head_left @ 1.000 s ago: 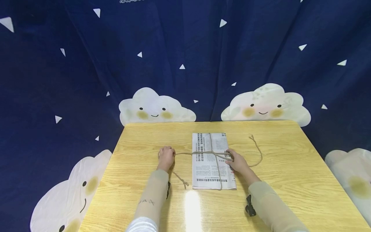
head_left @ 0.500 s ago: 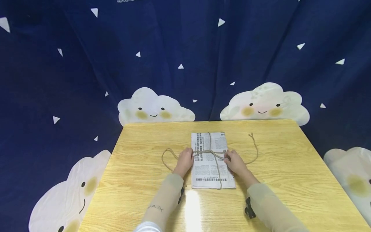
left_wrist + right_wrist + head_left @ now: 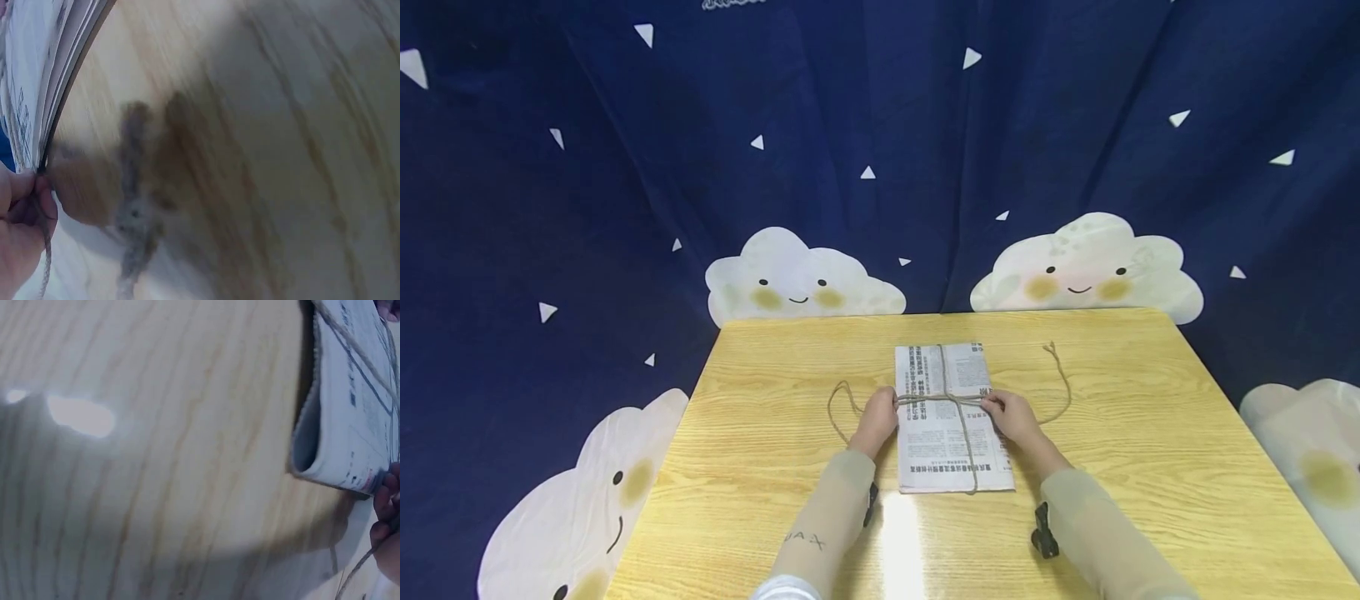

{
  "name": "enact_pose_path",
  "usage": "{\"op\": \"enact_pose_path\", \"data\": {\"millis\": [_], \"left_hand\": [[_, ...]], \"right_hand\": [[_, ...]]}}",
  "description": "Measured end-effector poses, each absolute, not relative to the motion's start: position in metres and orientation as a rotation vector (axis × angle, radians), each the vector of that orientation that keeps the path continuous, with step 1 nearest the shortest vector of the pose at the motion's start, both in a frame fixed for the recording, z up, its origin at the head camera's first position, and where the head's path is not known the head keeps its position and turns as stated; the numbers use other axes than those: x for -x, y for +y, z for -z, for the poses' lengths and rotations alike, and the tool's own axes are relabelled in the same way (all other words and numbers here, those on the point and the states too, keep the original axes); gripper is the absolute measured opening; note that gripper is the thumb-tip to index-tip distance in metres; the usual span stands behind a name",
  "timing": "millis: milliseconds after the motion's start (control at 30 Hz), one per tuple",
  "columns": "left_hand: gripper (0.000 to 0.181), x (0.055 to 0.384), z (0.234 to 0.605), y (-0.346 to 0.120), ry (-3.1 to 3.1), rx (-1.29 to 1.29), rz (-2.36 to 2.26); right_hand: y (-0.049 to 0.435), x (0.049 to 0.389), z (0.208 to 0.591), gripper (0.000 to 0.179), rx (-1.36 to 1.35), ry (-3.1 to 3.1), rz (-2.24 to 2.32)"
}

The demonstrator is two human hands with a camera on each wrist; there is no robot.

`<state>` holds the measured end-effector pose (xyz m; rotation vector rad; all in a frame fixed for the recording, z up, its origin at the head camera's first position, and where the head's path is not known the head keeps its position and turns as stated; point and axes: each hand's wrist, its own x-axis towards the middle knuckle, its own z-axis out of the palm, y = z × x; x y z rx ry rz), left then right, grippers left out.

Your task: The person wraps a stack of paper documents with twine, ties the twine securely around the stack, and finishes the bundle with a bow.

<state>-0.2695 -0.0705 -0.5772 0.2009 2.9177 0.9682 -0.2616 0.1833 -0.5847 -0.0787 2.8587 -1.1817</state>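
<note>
A folded newspaper bundle (image 3: 925,454) lies flat on the wooden table, with brown twine (image 3: 967,442) running lengthwise and crosswise over it. At the bundle's left edge my left hand (image 3: 877,418) pinches the crosswise twine. My right hand (image 3: 1013,417) pinches it at the right edge, and the stretch between them looks straight. In the left wrist view, thumb and fingertips (image 3: 42,187) meet on the strand beside the stacked paper edges. The right wrist view shows curled fingers (image 3: 386,503) at the bundle's corner, partly cut off by the frame.
A loose twine end (image 3: 1063,379) curves over the table (image 3: 1120,467) right of the bundle. Another twine loop (image 3: 832,407) lies left of my left hand. A dark blue curtain (image 3: 820,108) with clouds hangs behind the table's far edge.
My left hand has moved right, from out on the table to the bundle's left edge. The crosswise strands, looser near my right hand before, now run straight between both hands.
</note>
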Motion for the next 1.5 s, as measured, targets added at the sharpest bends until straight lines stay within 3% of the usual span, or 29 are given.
{"op": "enact_pose_path", "data": {"millis": [900, 1500], "left_hand": [[0.008, 0.275, 0.586, -0.091, 2.907, -0.228, -1.080], [0.003, 0.268, 0.588, -0.085, 2.864, -0.259, -1.223]], "right_hand": [[0.193, 0.274, 0.576, 0.025, -0.165, 2.566, 1.265], [0.186, 0.265, 0.574, 0.021, -0.140, 2.637, 1.276]]}}
